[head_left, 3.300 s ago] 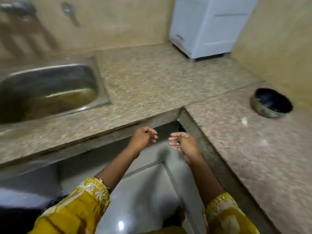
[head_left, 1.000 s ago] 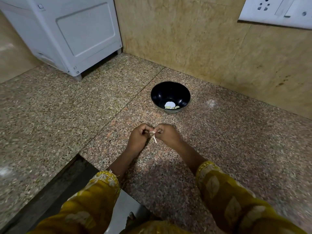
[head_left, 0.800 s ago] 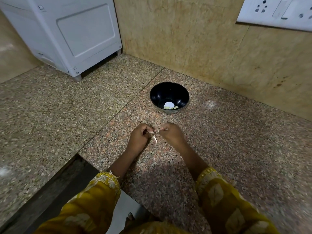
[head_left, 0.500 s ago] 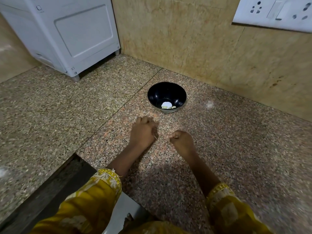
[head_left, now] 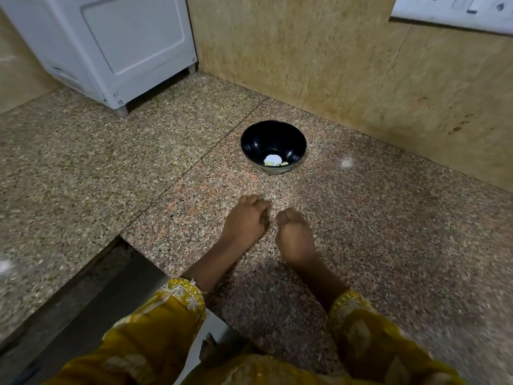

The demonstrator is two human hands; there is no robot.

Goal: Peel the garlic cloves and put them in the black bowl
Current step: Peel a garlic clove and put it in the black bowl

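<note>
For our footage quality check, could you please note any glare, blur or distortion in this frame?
Head view: dim light; one glare spot on the counter right of the black bowl; right sleeve blurred at the bottom; wide-angle lens slants the white appliance.

- I see the bowl (head_left: 273,136) on the countertop (head_left: 388,232), at 12 o'clock from both hands.
- Garlic cloves (head_left: 273,163) lie in its bottom.
- The left hand (head_left: 245,219) and right hand (head_left: 294,234) rest side by side on the countertop.
- From the bowl, an appliance (head_left: 111,45) stands at 10 o'clock and a wall socket plate (head_left: 455,9) at 2 o'clock.
</note>
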